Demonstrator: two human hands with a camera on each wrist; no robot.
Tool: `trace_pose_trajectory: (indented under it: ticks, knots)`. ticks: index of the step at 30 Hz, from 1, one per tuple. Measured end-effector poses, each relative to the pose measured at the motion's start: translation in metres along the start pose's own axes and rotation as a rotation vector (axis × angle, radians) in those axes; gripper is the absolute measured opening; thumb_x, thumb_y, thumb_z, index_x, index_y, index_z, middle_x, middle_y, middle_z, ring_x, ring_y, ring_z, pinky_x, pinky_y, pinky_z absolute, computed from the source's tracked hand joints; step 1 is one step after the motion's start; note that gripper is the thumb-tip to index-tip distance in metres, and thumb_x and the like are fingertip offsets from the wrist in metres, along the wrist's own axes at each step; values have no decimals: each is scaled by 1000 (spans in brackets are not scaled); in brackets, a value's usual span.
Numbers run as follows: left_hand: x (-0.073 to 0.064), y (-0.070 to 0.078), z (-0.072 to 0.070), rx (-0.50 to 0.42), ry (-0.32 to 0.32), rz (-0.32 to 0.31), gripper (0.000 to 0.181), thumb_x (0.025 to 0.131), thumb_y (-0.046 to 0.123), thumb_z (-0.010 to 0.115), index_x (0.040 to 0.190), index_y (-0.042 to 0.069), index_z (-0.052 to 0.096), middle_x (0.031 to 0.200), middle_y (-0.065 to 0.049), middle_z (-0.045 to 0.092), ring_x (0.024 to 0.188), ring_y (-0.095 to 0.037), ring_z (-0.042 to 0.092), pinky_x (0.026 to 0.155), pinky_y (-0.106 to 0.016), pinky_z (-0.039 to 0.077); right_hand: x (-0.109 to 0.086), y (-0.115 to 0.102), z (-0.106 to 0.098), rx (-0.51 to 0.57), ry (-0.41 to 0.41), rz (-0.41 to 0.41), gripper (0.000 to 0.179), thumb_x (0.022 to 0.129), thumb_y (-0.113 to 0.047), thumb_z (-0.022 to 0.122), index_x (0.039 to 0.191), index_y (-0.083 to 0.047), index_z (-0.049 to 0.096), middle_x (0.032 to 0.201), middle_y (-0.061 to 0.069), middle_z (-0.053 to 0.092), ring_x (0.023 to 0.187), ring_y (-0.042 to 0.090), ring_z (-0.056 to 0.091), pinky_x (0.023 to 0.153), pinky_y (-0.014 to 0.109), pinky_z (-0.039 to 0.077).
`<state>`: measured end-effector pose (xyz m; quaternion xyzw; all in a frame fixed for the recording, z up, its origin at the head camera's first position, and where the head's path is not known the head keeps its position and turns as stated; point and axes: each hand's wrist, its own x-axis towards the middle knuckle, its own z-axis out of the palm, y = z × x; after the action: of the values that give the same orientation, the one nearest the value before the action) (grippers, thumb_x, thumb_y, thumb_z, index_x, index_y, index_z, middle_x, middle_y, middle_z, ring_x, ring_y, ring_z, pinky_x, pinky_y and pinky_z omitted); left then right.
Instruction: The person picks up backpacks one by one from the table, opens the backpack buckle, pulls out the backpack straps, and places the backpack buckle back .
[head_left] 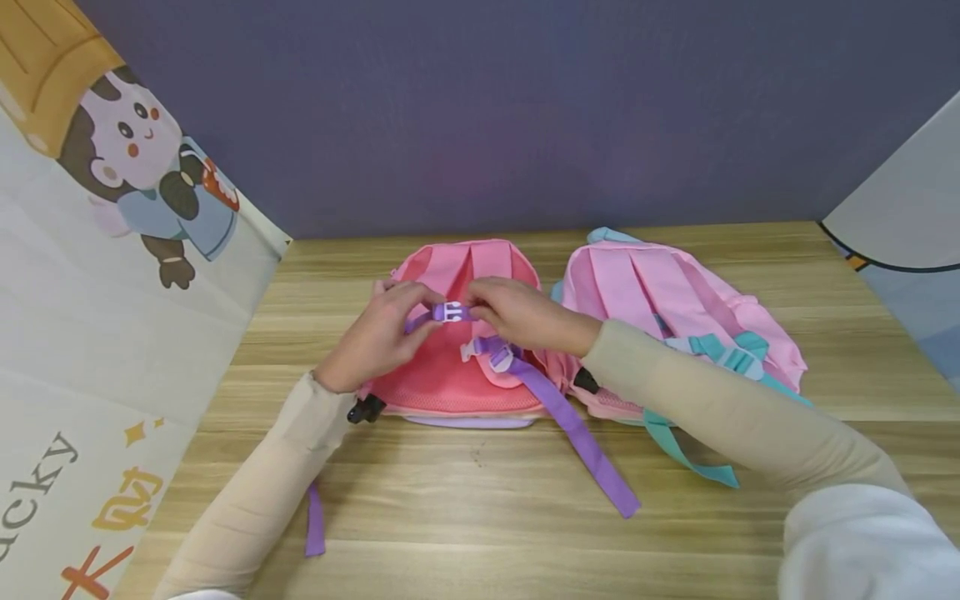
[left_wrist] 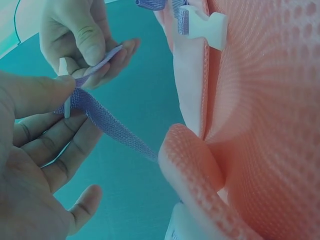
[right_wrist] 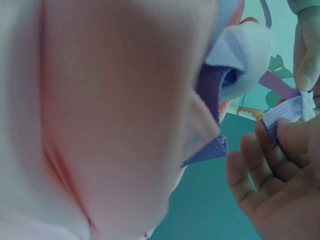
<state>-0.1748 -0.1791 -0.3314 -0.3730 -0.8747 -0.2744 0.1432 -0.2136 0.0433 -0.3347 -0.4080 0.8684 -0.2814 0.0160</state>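
A coral-pink backpack lies with its shoulder straps up. Above it, my left hand pinches a purple strap at a white plastic buckle piece, thumb against fingers. My right hand pinches the short purple webbing on the other side of that buckle piece. A second white buckle piece, on another purple strap, rests against the bag below my right hand. The fingertips partly cover the webbing.
A light-pink backpack with teal straps lies to the right, under my right forearm. Black clips sit by the bags' lower corners. A loose purple strap end is on the wooden table. A dark panel stands behind.
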Motion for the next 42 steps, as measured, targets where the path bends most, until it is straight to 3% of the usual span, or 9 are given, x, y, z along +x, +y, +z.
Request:
trace_pose_trajectory:
  ticks: [15,21,30,36,42]
  knots:
    - [2,1,6,-6,-7,19,26,78,3,76,99,6,61,91,1,65,84,-14,56,84,-41,26,3,-8,2,-29,19,-50,6,93,-9,60,98,-8,60,89,1,58,83,17,54,81,30,45]
    - [2,-1,5,-1,9,35,23,78,4,76,97,7,62,89,2,65,80,-13,56,82,-41,27,2,-8,2,19,15,-18,8,93,-9,60,101,-9,60,91,0,59,83,15,54,80,28,46]
    - [2,-3,3,27,32,16,23,77,4,77,95,6,62,84,2,63,74,-13,57,81,-40,28,-1,-9,-2,68,23,12,35,85,-22,71,114,-15,53,102,-6,54,95,13,53,83,28,45]
    - [4,-3,6,35,20,3,22,77,2,76,94,6,62,82,2,63,74,-14,57,82,-42,30,0,-10,0,17,77,-36,30,83,-22,73,107,-15,57,99,-4,56,91,10,52,83,27,45]
    - [3,-2,7,8,-10,-25,21,79,6,75,97,8,63,84,4,63,74,-12,55,80,-41,30,0,-11,1,-7,80,-11,24,81,-18,75,100,-14,60,93,-3,57,86,11,53,78,26,47]
